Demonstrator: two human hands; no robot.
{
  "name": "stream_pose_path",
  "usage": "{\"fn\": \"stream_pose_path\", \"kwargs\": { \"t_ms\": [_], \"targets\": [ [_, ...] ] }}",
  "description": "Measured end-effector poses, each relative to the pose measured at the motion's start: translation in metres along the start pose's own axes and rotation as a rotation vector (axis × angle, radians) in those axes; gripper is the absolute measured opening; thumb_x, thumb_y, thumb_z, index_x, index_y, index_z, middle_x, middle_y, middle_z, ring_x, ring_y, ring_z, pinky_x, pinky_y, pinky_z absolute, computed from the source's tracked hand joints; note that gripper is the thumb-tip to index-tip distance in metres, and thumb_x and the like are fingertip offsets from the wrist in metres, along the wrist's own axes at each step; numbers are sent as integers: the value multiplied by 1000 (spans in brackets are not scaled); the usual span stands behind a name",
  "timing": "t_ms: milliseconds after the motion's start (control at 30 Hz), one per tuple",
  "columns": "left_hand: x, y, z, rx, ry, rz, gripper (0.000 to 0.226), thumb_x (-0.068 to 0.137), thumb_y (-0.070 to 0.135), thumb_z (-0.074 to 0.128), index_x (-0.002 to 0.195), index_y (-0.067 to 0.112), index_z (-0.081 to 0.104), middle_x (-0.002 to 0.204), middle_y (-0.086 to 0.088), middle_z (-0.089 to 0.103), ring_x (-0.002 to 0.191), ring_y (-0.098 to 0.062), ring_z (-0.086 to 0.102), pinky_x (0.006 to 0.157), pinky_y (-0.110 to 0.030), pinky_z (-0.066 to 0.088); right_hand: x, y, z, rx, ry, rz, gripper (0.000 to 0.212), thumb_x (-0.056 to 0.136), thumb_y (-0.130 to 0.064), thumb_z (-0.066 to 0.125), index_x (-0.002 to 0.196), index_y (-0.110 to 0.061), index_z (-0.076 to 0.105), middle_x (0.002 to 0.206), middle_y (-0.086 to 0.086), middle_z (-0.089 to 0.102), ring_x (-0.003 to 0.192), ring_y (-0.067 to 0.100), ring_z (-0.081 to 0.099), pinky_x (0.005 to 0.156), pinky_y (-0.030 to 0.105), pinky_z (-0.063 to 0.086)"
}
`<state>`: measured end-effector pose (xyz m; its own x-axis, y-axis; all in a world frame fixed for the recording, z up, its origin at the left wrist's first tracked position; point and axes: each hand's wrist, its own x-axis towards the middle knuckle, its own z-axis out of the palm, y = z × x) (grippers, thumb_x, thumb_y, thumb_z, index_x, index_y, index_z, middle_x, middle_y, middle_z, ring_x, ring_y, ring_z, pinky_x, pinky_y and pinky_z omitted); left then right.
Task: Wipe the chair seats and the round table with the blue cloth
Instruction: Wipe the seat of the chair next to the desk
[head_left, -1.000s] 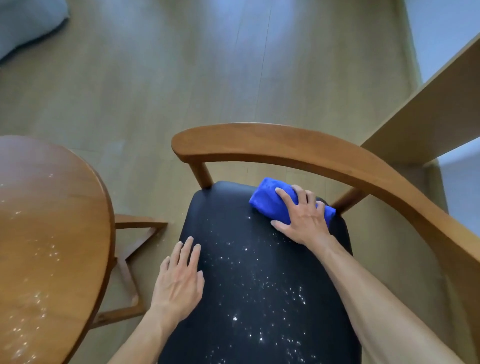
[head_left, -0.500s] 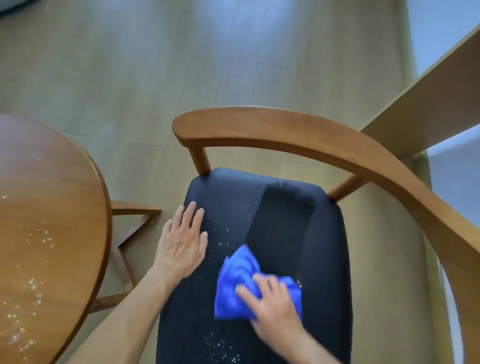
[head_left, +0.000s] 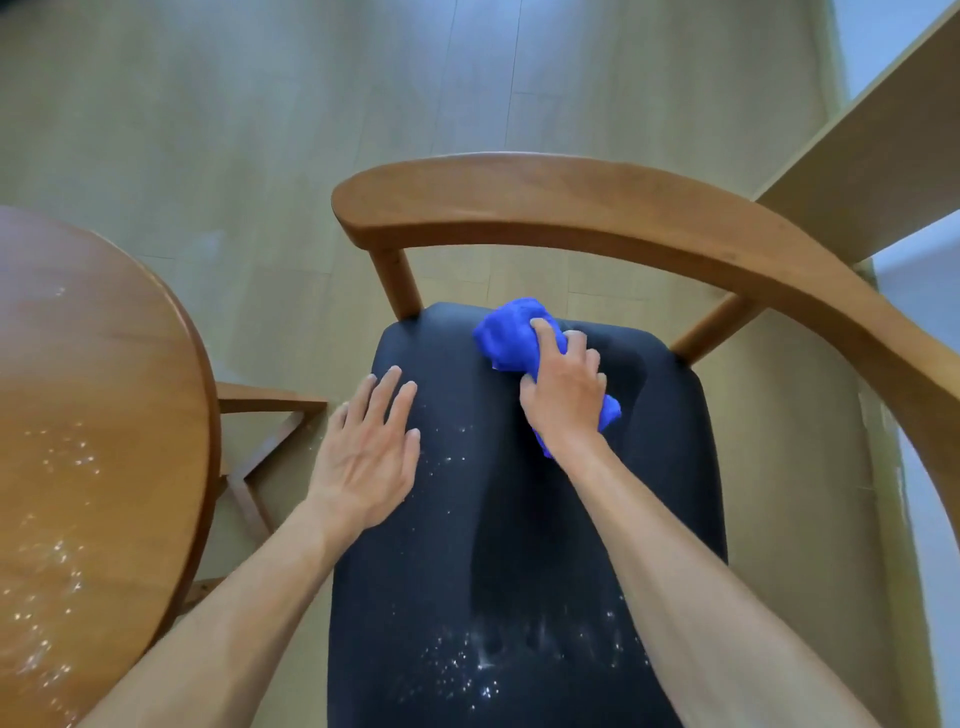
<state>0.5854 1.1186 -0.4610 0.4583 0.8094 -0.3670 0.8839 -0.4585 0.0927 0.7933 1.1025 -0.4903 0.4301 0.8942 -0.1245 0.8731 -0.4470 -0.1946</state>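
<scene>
On the black seat (head_left: 545, 519), right hand (head_left: 563, 400) grips blue cloth (head_left: 511, 332) (left hand (head_left: 371, 447) flat, fingers straight)

place: home dining area | signs: round wooden table (head_left: 98, 395), wooden armchair (head_left: 597, 208), pale plank floor (head_left: 260, 104)

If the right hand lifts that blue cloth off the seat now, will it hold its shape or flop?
Likely floppy: the blue cloth is bunched into soft folds under the right hand, with a loose end poking out by the wrist. Probably light, since the fingers alone crumple it. It seems to slide easily over the smooth black seat.
</scene>
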Motion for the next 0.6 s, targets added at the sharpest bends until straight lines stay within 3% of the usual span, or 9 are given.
{"fn": "stream_pose_path", "kwargs": {
  "t_ms": [67,167,233,300,333,400,433,533,600],
  "targets": [
    [-6,-11,-3,-43,39,-25,51,99,28,34,146,7,34,157,-10,25,144,-29,23,111,-43,29,-27,-26,9,-36,52,-64,58,79,-18,63,133,-27,45,116,8,50,88,28,49,69,36,40],
    [-14,-26,-7,-50,36,-103,54,98,30,27,146,6,34,156,-12,25,144,-29,22,113,-45,28,-141,-67,24,28,-99,-498,51,60,-16,68,109,-28,62,94,4,61,67,24,50,58,30,42],
    [-21,-31,-6,-71,26,-134,52,101,31,34,148,9,32,157,-10,23,145,-28,20,114,-45,28,-209,-78,31,52,-217,-610,21,77,-25,46,78,-17,66,65,2,55,57,20,38,50,30,39],
    [-27,-33,-4,-55,-2,-124,54,100,35,31,150,13,27,159,-6,19,146,-24,16,115,-42,26,-214,-72,37,251,-227,-713,79,84,-59,15,53,0,57,44,-2,34,48,22,26,45,34,32],
    [-28,-33,-2,-48,-9,-122,54,100,36,29,150,15,25,160,-5,17,147,-23,14,116,-41,24,-211,-66,29,55,-339,-768,71,87,-61,21,58,-12,62,49,-5,39,47,19,30,45,33,35],
    [-29,-34,1,-66,7,-135,53,101,35,29,149,14,28,159,-6,20,147,-24,16,115,-42,25,-182,-48,26,-72,-153,-991,28,88,-17,37,91,-29,62,76,-2,56,58,19,40,53,31,40],
    [-28,-34,2,-82,27,-150,52,100,33,28,148,12,32,158,-8,23,146,-26,20,113,-44,27,-145,-43,26,-38,-68,-1035,37,80,-6,40,99,-30,61,85,1,58,62,21,42,55,32,41],
    [-29,-37,5,-128,83,-177,59,92,35,29,144,9,39,154,-11,31,143,-31,27,110,-48,31,-38,-54,19,-81,152,-643,51,64,-3,60,108,-28,65,92,5,62,66,26,50,54,33,42],
    [-31,-40,9,-113,97,-177,60,91,36,30,144,9,39,154,-11,31,143,-31,27,111,-48,30,6,-77,16,-111,113,-332,56,66,-8,66,118,-28,60,100,6,59,75,28,53,58,33,39]
  ]
}}
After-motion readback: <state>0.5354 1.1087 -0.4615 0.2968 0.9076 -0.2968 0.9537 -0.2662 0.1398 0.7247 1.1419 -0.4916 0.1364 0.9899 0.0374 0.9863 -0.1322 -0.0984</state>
